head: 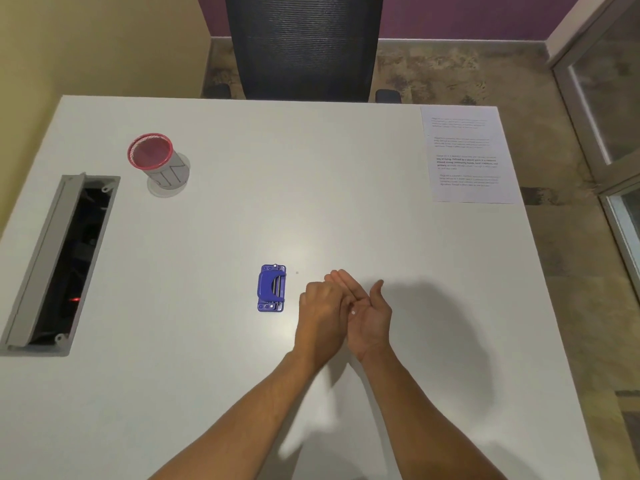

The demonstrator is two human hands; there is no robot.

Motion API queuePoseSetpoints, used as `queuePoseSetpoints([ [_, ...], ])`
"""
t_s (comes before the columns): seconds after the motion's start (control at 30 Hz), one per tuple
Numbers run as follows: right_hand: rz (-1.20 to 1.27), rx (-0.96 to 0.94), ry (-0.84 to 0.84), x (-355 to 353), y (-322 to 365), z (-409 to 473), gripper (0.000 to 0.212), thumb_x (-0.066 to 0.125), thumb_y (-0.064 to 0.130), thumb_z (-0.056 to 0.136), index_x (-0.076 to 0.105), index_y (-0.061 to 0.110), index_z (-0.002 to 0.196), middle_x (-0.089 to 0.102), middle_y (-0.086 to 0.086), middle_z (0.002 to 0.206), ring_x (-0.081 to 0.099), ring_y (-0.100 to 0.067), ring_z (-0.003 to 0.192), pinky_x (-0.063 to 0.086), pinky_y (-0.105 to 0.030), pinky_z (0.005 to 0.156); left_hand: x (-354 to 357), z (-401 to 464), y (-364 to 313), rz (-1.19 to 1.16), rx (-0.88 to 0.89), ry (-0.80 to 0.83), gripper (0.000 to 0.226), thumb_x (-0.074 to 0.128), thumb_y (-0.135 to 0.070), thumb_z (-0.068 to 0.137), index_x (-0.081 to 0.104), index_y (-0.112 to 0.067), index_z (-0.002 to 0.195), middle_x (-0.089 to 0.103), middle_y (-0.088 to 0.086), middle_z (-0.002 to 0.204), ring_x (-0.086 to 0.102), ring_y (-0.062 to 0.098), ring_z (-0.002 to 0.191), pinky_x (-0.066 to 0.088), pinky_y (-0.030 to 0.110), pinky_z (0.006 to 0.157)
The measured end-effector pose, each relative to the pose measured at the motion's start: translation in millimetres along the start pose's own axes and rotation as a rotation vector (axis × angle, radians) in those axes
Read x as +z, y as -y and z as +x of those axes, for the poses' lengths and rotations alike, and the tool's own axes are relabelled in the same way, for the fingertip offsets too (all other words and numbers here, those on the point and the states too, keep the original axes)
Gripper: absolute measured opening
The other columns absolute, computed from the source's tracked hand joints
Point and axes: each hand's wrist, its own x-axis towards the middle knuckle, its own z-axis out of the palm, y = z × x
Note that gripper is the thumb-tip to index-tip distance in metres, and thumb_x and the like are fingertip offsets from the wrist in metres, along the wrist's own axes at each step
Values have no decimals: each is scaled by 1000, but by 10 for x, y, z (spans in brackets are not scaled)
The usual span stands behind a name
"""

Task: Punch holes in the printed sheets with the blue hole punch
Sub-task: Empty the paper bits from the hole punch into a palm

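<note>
The blue hole punch (272, 288) lies flat on the white table (242, 209), just left of my hands. The printed sheets (469, 154) lie in a stack at the table's far right corner, well away from both hands. My right hand (367, 315) is held palm up and open above the table, with a tiny white paper dot on the palm. My left hand (320, 318) is right beside it, fingers curled down and touching the right palm. A small dot also lies on the table near the punch.
A red-rimmed mesh pen cup (157, 164) stands at the far left. An open cable tray (57, 265) is cut into the table's left side. A dark office chair (304, 46) is pushed against the far edge.
</note>
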Motion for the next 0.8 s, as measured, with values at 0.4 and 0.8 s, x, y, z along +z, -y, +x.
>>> queuePoseSetpoints([
  [0.4,82,-2,4,41,8,-2,73,37,57,96,55,-5,131,56,-22,138,58,-30,126,45,-30,104,-162,6,68,-84,-72,-48,7,65,-21,83,72,-24,82,67,-10,85,53,18,89,39,30,82],
  [0.8,214,-10,47,-123,2,60,69,43,53,96,64,-9,120,57,-27,135,56,-37,126,44,-46,106,-319,188,574,370,-156,-87,4,69,-19,80,72,-18,81,65,1,93,54,29,96,32,37,76],
])
